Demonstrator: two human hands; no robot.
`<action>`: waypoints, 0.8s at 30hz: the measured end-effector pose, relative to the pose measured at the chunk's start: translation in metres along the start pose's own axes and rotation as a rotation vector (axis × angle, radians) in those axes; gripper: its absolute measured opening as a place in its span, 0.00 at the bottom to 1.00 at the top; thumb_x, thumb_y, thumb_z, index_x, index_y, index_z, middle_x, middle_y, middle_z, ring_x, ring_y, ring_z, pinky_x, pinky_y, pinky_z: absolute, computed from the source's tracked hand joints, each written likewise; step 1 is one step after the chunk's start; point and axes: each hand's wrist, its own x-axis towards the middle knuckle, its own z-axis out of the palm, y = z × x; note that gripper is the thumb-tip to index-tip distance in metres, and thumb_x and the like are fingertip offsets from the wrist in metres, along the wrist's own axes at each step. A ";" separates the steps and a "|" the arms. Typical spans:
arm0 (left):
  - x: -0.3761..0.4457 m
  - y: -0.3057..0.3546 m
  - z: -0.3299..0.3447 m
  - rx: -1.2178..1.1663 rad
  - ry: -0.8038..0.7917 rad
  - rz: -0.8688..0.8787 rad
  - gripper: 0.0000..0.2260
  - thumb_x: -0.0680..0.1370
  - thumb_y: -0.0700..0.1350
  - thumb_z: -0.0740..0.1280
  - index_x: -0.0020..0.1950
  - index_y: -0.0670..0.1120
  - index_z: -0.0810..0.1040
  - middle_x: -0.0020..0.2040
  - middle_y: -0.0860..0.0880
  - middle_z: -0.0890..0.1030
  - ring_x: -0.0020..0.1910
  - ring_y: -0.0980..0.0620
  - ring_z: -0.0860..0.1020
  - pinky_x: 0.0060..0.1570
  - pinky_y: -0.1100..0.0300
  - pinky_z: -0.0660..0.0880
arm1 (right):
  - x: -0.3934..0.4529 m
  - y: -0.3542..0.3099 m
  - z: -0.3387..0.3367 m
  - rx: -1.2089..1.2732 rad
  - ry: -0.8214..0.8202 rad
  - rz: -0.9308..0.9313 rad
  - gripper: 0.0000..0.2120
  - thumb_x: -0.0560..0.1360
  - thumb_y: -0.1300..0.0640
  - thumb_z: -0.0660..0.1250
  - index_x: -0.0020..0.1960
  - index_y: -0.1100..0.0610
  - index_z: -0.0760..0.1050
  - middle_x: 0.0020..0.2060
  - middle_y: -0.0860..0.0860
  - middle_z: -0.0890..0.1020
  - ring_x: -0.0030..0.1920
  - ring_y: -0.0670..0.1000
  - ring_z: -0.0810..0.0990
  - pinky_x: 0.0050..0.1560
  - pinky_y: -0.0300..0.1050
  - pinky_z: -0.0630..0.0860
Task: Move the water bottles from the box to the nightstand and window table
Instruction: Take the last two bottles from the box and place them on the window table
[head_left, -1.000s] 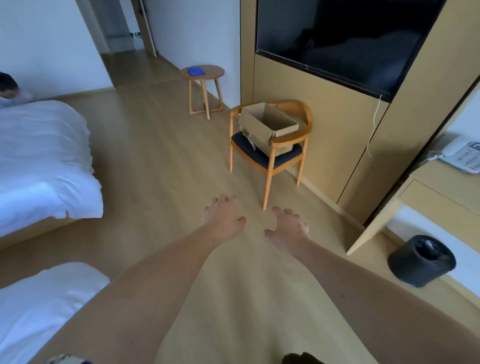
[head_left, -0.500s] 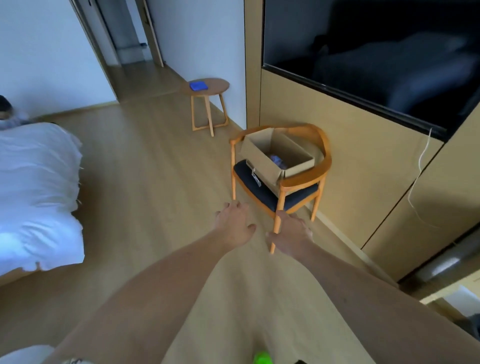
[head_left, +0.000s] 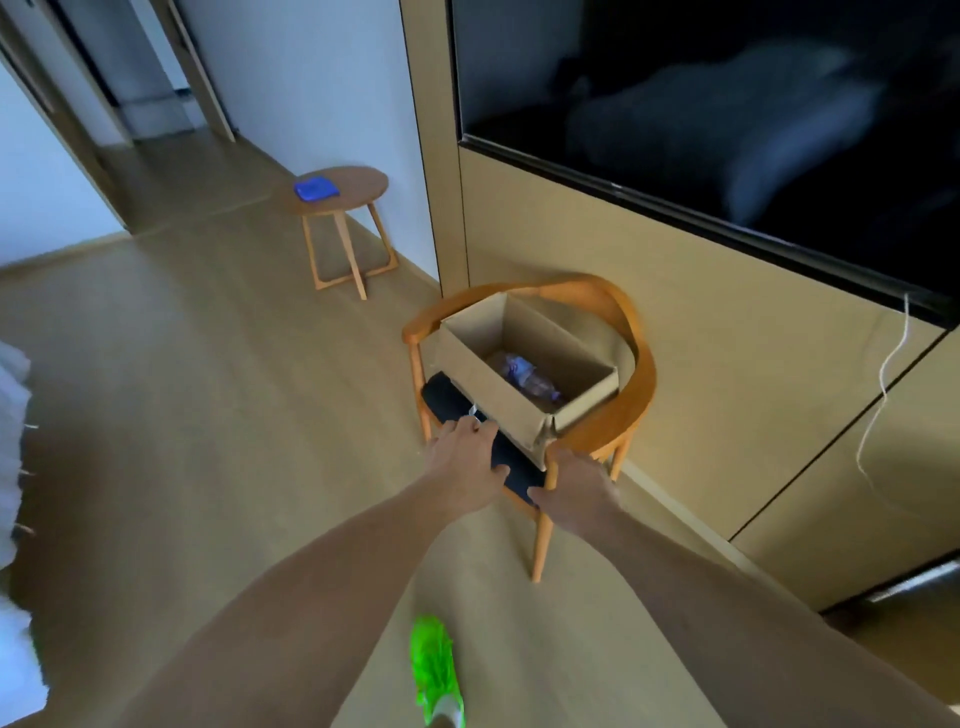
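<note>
An open cardboard box sits on a wooden armchair with a dark seat cushion. Inside the box lies a clear water bottle with a blue label, on its side. My left hand is stretched forward, empty, fingers loosely bent, just short of the box's near wall. My right hand reaches forward beside it, empty, close to the chair's front right leg and the box's near corner. Neither hand touches the box.
A small round wooden side table with a blue item stands further back by the wall. A large dark TV hangs on the wood panel above the chair. A white bed edge is at left. My green shoe is on the floor.
I have walked closer to the chair; the box now looms larger and the bottle inside is plainly visible. Both hands have stayed extended and empty, now nearly at the box.
</note>
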 end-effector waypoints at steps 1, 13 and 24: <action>0.022 -0.009 0.000 -0.016 -0.005 0.017 0.25 0.77 0.56 0.67 0.72 0.51 0.69 0.67 0.47 0.73 0.67 0.44 0.71 0.61 0.46 0.72 | 0.020 -0.006 0.000 0.003 0.003 0.028 0.24 0.74 0.46 0.69 0.68 0.48 0.69 0.58 0.52 0.78 0.57 0.56 0.77 0.48 0.48 0.75; 0.247 -0.088 -0.017 -0.013 -0.186 0.157 0.20 0.80 0.55 0.67 0.68 0.49 0.71 0.63 0.46 0.75 0.65 0.43 0.72 0.60 0.44 0.76 | 0.199 -0.063 -0.011 0.135 -0.006 0.289 0.29 0.73 0.47 0.70 0.72 0.49 0.68 0.63 0.52 0.76 0.63 0.56 0.76 0.60 0.52 0.78; 0.391 -0.082 0.034 -0.017 -0.292 0.205 0.23 0.79 0.56 0.69 0.71 0.52 0.70 0.66 0.49 0.74 0.67 0.47 0.72 0.63 0.50 0.71 | 0.346 -0.027 0.009 0.245 -0.136 0.424 0.29 0.73 0.45 0.70 0.72 0.50 0.68 0.61 0.56 0.77 0.62 0.59 0.78 0.60 0.50 0.78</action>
